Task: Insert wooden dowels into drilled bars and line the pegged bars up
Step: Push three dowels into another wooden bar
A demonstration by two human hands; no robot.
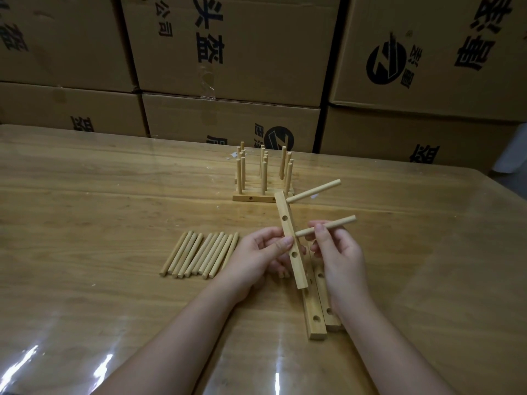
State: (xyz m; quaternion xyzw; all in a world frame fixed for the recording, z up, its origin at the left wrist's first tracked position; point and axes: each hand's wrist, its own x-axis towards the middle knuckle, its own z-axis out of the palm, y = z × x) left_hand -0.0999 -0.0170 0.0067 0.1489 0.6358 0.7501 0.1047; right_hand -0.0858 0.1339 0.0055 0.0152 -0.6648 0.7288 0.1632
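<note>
My left hand point(262, 252) grips a drilled wooden bar point(288, 223) and holds it tilted above the table. One dowel point(313, 191) sticks out of the bar near its far end. My right hand point(336, 252) pinches a second dowel point(339, 224), whose tip sits at the bar's middle hole. Several loose dowels point(199, 255) lie side by side to the left of my hands. Two more drilled bars point(315, 315) lie flat under my right hand. Several pegged bars point(263, 181) stand in a row farther back.
The wooden table point(114, 209) has a glossy clear cover. Stacked cardboard boxes point(233, 52) form a wall right behind its far edge. The table's right edge point(507, 201) runs diagonally at the right.
</note>
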